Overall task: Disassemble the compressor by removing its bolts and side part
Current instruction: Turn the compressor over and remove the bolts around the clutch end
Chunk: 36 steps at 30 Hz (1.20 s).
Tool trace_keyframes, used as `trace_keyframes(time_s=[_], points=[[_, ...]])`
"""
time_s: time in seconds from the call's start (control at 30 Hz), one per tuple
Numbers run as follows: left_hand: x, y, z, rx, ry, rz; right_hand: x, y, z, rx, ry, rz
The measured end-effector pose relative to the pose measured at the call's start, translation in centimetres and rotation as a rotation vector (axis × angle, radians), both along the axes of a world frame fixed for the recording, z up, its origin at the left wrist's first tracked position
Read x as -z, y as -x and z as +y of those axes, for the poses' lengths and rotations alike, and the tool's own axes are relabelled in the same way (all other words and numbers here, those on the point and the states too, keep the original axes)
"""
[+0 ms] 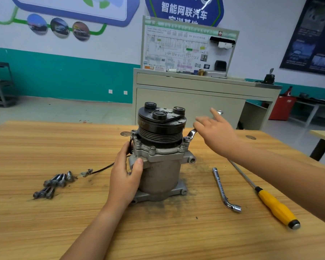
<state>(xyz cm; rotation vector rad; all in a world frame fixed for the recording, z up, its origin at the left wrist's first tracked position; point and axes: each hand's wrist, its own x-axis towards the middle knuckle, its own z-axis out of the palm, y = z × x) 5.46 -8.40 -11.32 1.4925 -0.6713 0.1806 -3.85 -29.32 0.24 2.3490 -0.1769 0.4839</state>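
One compressor (161,171) stands upright at table (45,231) centre. My left hand (124,181) grips its housing; my right hand (218,134), fingers spread, touches one wrench (190,135). Roughly seven loose bolts (54,182) lie left.

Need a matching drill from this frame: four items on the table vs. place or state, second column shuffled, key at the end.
Things:
1. loose bolts
2. loose socket wrench
3. screwdriver
4. compressor

Place or state:
A. yellow handle, farthest right on the table
B. piled left of the compressor
C. upright, gripped by the left hand
D. lying flat between compressor and screwdriver

Pairs: 1-B, 2-D, 3-A, 4-C
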Motion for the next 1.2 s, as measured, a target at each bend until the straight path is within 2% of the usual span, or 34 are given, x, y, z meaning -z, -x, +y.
trace_keyframes(time_s=[0.1, 0.2, 0.23, 0.33, 0.37, 0.4, 0.43, 0.57, 0.67, 0.9, 1.1, 1.2], points=[[-0.1, 0.1, 0.1, -0.001, 0.003, -0.004, 0.4, -1.1, 0.0, -0.212, -0.069, -0.153], [-0.1, 0.1, 0.1, -0.003, -0.005, -0.004, 0.4, -1.5, -0.2, -0.193, -0.221, -0.166], [-0.1, 0.1, 0.1, -0.004, -0.009, -0.006, 0.3, -1.3, -0.3, -0.153, -0.351, -0.219], [-0.1, 0.1, 0.1, -0.004, -0.004, -0.019, -0.7, 0.0, 0.2, -0.108, -0.917, -0.517], [-0.1, 0.1, 0.1, -0.003, 0.001, -0.019, -0.9, 0.6, 0.6, -0.127, -1.041, -0.577], [0.0, 0.0, 0.1, -0.004, 0.003, -0.019, -1.1, 1.3, 0.9, -0.136, -1.074, -0.592], [0.1, -0.1, 0.0, -0.008, 0.005, -0.017, -1.1, 2.2, 1.4, -0.132, -1.031, -0.557], [0.0, 0.1, 0.0, -0.016, 0.014, -0.003, -0.6, 5.3, 3.5, 0.001, -0.542, -0.207], [-0.1, 0.2, 0.1, -0.013, 0.019, -0.004, -0.5, 5.8, 4.8, 0.157, -0.526, -0.008], [-0.2, 0.2, 0.3, -0.028, -0.008, -0.016, -1.3, 5.0, 5.4, 0.255, -0.379, 0.122], [-0.3, 0.5, 0.4, -0.036, -0.020, -0.015, -2.6, 4.7, 6.0, 0.235, -0.180, 0.224], [-0.2, 0.8, 0.6, -0.078, -0.037, -0.024, -2.5, 4.8, 5.6, 0.237, -0.171, 0.252]])
